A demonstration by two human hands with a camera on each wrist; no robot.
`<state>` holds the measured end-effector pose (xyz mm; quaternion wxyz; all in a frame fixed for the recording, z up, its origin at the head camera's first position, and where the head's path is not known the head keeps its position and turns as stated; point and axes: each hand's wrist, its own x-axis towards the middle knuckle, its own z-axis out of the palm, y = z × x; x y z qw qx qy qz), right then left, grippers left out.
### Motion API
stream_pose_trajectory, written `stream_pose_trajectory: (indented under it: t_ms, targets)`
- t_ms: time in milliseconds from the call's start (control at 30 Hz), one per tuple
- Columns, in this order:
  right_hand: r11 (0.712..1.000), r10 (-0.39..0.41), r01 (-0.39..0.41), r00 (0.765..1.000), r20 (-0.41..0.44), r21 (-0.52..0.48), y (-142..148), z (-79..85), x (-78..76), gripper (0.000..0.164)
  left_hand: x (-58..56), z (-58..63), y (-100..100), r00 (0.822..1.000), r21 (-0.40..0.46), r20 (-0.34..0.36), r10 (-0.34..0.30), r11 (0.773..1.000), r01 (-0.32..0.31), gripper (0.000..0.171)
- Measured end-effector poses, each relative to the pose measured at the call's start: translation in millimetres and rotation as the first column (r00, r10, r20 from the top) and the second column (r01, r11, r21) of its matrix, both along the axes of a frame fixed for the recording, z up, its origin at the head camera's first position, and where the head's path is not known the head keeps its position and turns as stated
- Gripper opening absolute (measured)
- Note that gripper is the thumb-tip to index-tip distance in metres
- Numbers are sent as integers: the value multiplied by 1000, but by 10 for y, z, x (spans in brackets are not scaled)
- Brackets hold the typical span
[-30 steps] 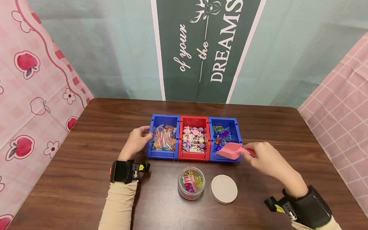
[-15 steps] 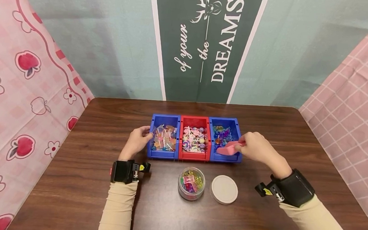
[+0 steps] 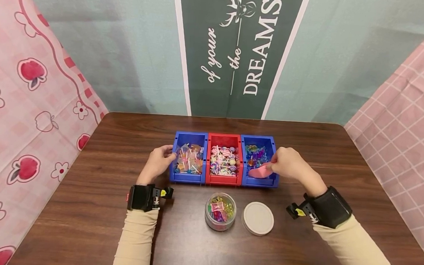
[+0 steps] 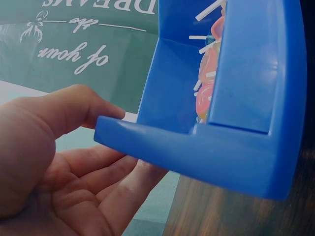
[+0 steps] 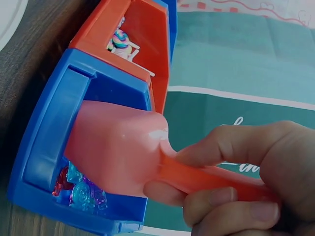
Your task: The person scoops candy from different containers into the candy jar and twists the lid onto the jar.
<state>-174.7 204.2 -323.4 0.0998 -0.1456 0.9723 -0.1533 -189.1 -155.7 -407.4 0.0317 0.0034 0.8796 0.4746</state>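
Smooth, glossy plastic forms the scoop (image 5: 115, 147) and bins (image 4: 246, 73) — the jar (image 3: 211, 222) clear and shiny, the round lid (image 3: 258, 218) matt-looking — while the wood-grain counter (image 3: 81, 205) bears a soft sheen and the backdrop (image 3: 91, 58) hangs in creased, matt cloth.

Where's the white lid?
In the head view, the white lid lies on the table right of the clear jar, in front of the rightmost blue bin.

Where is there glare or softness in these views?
Head: pale sheen on the table, below the jar in the picture; right wrist: small white highlight on the pink scoop near its handle; left wrist: faint sheen on the blue bin, table grain soft.
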Motion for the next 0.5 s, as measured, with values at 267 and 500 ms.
stream_pose_trajectory:
  t_ms: [267, 500]
  targets:
    - [998, -53, 51, 996, 78, 25, -78, 1, -78, 35, -9, 0, -5, 1000, -3, 4, 0, 1000, 0, 43]
    - [994, -93, 87, 990, 106, 60, -161, -13, -81, 45, 1, 20, 0, 1000, -5, -3, -4, 1000, 4, 43]
